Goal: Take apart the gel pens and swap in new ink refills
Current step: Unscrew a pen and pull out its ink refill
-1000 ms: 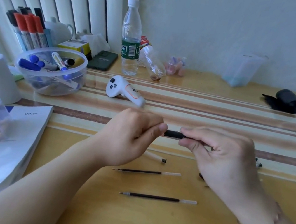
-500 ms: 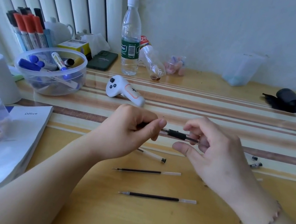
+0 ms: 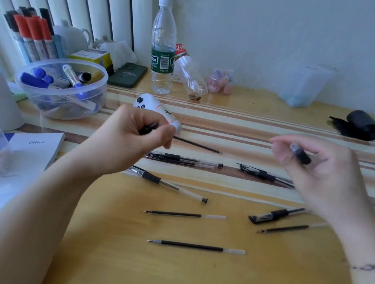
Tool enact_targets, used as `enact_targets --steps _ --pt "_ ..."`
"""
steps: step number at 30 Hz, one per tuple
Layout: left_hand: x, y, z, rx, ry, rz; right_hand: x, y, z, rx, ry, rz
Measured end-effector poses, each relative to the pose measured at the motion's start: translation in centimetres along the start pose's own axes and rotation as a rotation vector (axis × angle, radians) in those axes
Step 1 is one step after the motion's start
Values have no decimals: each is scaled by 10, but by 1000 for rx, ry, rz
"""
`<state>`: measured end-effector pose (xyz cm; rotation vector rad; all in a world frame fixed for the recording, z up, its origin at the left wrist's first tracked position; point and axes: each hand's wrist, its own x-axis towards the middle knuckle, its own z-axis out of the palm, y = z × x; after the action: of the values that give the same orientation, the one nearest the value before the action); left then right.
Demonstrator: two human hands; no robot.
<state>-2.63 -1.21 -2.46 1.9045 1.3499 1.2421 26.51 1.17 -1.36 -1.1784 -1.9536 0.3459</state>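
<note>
My left hand (image 3: 133,133) grips the black tip end of a gel pen, and its bare ink refill (image 3: 197,145) sticks out to the right. My right hand (image 3: 320,167), blurred, holds the pulled-off pen barrel (image 3: 300,154) by its black grip. On the table lie several gel pens: one (image 3: 183,160) under my left hand, one (image 3: 170,184) nearer me, one (image 3: 265,174) by my right hand, and a capped piece (image 3: 273,215). Three loose refills lie nearer me: a middle refill (image 3: 182,214), a near refill (image 3: 197,246) and a right refill (image 3: 290,229).
A clear bowl of markers (image 3: 62,90) and a white controller (image 3: 157,110) sit behind my left hand. A water bottle (image 3: 163,47), a phone (image 3: 127,74) and a black pouch (image 3: 358,124) stand at the back. An Office booklet (image 3: 18,164) lies at left.
My hands have moved apart. The barrel slid off to the right in my right hand, leaving the refill bare in my left. Pens that my hands hid now show.
</note>
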Motion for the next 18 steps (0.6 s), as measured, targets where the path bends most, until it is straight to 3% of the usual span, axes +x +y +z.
enact_targets --steps 4,8,14,18 --pt "-3 4 17 2 -133 55 -12 -19 20 124 -292 -169" --pt "-3 1 13 51 -205 54 -13 -14 26 41 -364 -103" --pt "1 -2 -2 18 93 -8 -19 -25 31 -235 -657 -229" --pt "0 -2 4 91 9 -19 -26 -31 40 -293 -755 -253"
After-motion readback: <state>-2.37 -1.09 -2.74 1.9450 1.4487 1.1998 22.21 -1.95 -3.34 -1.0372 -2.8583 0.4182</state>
